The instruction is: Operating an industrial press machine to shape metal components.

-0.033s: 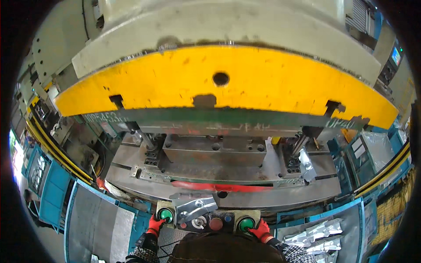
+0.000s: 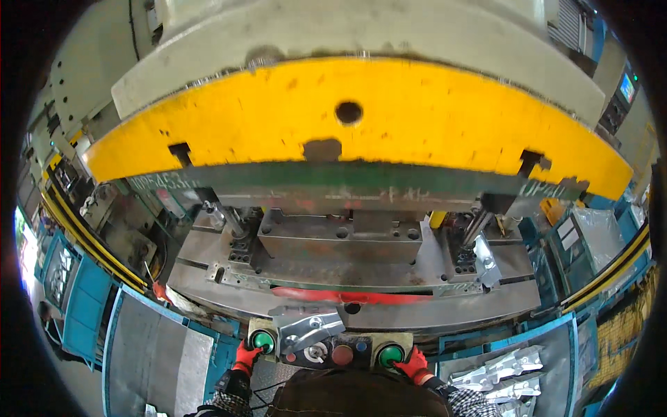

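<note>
At lower centre, the left hand [image 2: 246, 358] and right hand [image 2: 415, 365] are touching green buttons [image 2: 262, 340]; whether either is gripping, I cannot tell. Between them, a metal part [image 2: 313, 331] is overlapping the control panel's [image 2: 360, 359] upper edge. Bare steel bed [image 2: 445, 318] is stretching above; white handwriting [image 2: 165, 182] is marking the green plate [image 2: 333, 174].

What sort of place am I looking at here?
Probably a metal-stamping workshop: there's a big yellow-fronted press, green push buttons in front of it, and shaped metal parts in a blue-rimmed bin.
</note>
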A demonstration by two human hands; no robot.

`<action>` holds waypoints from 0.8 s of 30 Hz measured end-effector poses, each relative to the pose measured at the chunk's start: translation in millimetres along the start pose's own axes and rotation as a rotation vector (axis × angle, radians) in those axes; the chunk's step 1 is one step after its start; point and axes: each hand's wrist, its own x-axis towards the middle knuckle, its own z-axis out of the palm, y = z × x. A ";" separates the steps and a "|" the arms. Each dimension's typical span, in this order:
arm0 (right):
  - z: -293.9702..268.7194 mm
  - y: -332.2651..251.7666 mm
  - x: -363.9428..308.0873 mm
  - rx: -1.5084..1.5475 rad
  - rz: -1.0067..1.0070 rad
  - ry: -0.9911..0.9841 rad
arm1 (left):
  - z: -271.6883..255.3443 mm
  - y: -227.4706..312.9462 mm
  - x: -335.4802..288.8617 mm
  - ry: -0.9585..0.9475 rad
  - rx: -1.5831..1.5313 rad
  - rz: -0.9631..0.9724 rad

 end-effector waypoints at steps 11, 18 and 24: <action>-0.8 6.6 8.0 0.081 0.023 -0.036 | -39.5 137.0 47.6 -0.469 0.704 0.402; -2.3 6.1 0.5 0.131 -0.019 0.003 | 105.5 452.3 0.6 -0.699 0.126 0.989; -2.9 28.3 -19.6 0.537 0.019 -0.031 | 289.3 591.0 -20.9 -0.758 0.702 1.267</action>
